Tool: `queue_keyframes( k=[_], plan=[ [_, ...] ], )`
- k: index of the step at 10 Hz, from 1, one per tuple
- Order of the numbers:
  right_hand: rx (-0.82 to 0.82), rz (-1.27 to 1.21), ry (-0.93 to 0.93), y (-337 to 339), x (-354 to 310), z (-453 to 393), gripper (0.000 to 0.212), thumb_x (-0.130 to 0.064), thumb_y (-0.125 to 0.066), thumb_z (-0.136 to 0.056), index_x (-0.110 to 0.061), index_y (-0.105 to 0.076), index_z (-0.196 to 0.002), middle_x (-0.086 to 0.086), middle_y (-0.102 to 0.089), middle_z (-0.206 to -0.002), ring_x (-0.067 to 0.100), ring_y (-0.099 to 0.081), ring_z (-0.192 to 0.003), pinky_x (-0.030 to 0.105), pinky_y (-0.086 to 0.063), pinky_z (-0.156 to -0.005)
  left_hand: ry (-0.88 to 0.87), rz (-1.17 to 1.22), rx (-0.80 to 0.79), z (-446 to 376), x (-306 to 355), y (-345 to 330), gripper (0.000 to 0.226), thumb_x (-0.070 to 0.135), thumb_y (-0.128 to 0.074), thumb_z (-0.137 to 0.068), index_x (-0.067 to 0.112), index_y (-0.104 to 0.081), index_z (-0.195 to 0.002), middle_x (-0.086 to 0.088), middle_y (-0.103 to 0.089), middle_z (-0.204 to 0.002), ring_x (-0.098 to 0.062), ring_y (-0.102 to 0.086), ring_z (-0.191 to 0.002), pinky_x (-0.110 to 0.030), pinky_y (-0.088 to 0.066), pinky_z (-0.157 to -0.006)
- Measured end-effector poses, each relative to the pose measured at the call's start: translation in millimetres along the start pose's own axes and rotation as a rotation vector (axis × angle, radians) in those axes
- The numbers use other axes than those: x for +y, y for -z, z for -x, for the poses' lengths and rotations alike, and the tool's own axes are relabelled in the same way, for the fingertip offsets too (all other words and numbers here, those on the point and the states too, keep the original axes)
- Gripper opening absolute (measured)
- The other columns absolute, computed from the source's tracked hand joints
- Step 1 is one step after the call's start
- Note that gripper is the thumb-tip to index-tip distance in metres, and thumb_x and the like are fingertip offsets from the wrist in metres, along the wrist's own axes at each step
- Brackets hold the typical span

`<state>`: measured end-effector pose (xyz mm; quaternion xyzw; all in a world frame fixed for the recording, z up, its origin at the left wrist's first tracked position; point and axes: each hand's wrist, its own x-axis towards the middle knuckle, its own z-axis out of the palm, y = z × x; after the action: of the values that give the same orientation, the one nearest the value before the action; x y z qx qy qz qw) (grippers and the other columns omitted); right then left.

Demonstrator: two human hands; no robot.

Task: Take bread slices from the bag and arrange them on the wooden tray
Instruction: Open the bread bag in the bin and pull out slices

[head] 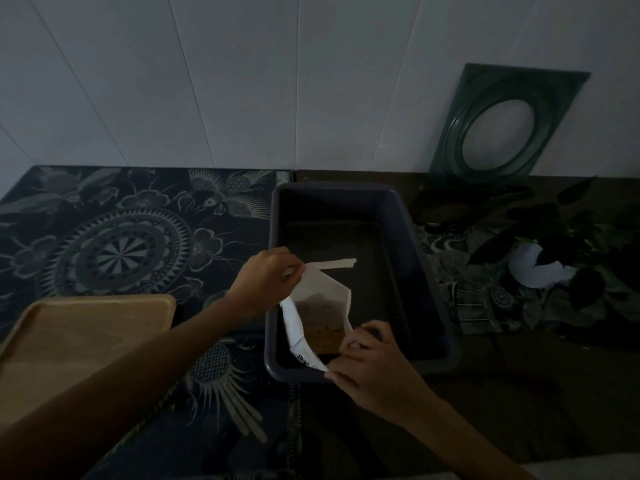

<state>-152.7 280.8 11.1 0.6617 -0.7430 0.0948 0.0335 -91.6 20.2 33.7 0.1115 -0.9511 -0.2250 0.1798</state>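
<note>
Our right hand (367, 362) pinches the near lip of the paper bag (317, 306); our left hand (266, 278) pinches its far flap, arm reaching across. The bag sits in the dark bin (433, 306). Bread (325, 336) inside looks soft and crushable, so we judge light edge holds best. The wooden tray (86, 327) waits empty, left.

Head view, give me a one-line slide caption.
Both hands, left and right, hold the bread bag open over a bin; tray empty.

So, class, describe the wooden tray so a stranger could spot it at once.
Start at the patterned dark cloth covering the counter's left side. At its near-left corner lies the wooden tray, pale, flat and bare, unlike the deep dark tub to its right.
</note>
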Motion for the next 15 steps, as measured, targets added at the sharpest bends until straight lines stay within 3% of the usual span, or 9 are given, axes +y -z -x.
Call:
queue_keyframes(
  k=[2, 3, 4, 6, 8, 10, 12, 14, 15],
  plan=[
    [0.038, -0.112, -0.01, 10, -2, -10, 0.036, -0.048, -0.049, -0.1, -0.029, -0.078, -0.09, -0.012, -0.076, -0.09, 0.008, -0.056, -0.106, 0.041, -0.05, -0.09, -0.078, 0.03, -0.043, 3, 4, 3, 0.016, 0.019, -0.065, -0.094, 0.011, -0.079, -0.099, -0.002, -0.07, -0.091, -0.017, -0.067, -0.075, -0.039, -0.057, -0.068],
    [0.127, -0.1, -0.076, 16, -4, -27, 0.034, -0.042, -0.049, -0.096, -0.027, -0.076, -0.109, -0.005, -0.074, -0.098, 0.006, -0.048, -0.1, 0.029, -0.057, -0.08, -0.123, 0.053, -0.059, 4, 6, 5, 0.016, 0.019, -0.065, -0.095, 0.013, -0.078, -0.1, 0.0, -0.07, -0.091, -0.014, -0.066, -0.075, -0.036, -0.058, -0.068],
    [0.036, -0.154, -0.101, 22, 1, -49, 0.028, -0.033, -0.06, -0.097, -0.021, -0.074, -0.118, 0.001, -0.074, -0.115, 0.013, -0.058, -0.114, 0.037, -0.056, -0.098, -0.146, 0.071, -0.068, 5, 6, 7, 0.015, 0.02, -0.066, -0.095, 0.013, -0.077, -0.101, 0.0, -0.069, -0.091, -0.013, -0.066, -0.076, -0.033, -0.058, -0.067],
    [-0.49, -0.157, -0.238, 23, -2, -100, 0.031, -0.022, -0.053, -0.103, -0.013, -0.061, -0.132, 0.007, -0.058, -0.137, 0.022, -0.055, -0.121, 0.036, -0.044, -0.103, -0.155, 0.107, -0.042, 5, -1, 7, 0.014, 0.02, -0.066, -0.095, 0.014, -0.076, -0.102, 0.0, -0.071, -0.093, -0.012, -0.067, -0.079, -0.026, -0.057, -0.07],
    [-0.761, 0.027, -0.293, -5, -20, -128, 0.046, -0.028, -0.056, -0.104, -0.005, -0.046, -0.143, 0.018, -0.054, -0.141, 0.033, -0.054, -0.127, 0.047, -0.044, -0.111, -0.078, 0.192, -0.031, 6, -4, 2, 0.02, 0.021, -0.068, -0.093, 0.017, -0.072, -0.112, 0.004, -0.073, -0.1, -0.007, -0.069, -0.087, -0.022, -0.058, -0.076],
    [-0.754, 0.052, -0.443, -45, -20, -122, 0.06, -0.03, -0.046, -0.109, -0.003, -0.023, -0.158, 0.022, -0.036, -0.159, 0.037, -0.04, -0.143, 0.051, -0.032, -0.12, 0.118, 0.388, 0.014, 11, -4, -4, 0.038, 0.017, -0.074, -0.088, 0.022, -0.064, -0.124, 0.014, -0.074, -0.091, 0.005, -0.069, -0.086, -0.007, -0.052, -0.078],
    [-0.717, -0.037, -0.515, -61, -14, -115, 0.056, -0.031, -0.049, -0.107, -0.005, -0.033, -0.154, 0.019, -0.041, -0.157, 0.035, -0.041, -0.143, 0.05, -0.03, -0.121, 0.309, 0.588, 0.066, 15, -6, -10, 0.039, 0.019, -0.078, -0.085, 0.025, -0.065, -0.121, 0.012, -0.078, -0.087, 0.002, -0.072, -0.087, -0.008, -0.053, -0.078],
    [-0.483, -0.386, -0.728, -66, -13, -105, 0.046, -0.008, -0.042, -0.108, -0.006, -0.037, -0.154, 0.023, -0.032, -0.161, 0.042, -0.027, -0.147, 0.058, -0.023, -0.12, 0.309, 0.613, 0.055, 18, -11, -15, 0.038, 0.019, -0.08, -0.084, 0.024, -0.066, -0.12, 0.016, -0.077, -0.09, 0.0, -0.073, -0.086, -0.009, -0.053, -0.076],
    [-0.771, -0.469, -0.774, -69, -11, -109, 0.051, -0.02, -0.038, -0.112, -0.002, -0.025, -0.158, 0.02, -0.023, -0.168, 0.033, -0.022, -0.154, 0.043, -0.016, -0.125, 0.306, 0.611, 0.07, 19, -13, -17, 0.038, 0.019, -0.079, -0.085, 0.023, -0.066, -0.119, 0.015, -0.078, -0.09, 0.0, -0.073, -0.086, -0.01, -0.053, -0.077]
  ],
)
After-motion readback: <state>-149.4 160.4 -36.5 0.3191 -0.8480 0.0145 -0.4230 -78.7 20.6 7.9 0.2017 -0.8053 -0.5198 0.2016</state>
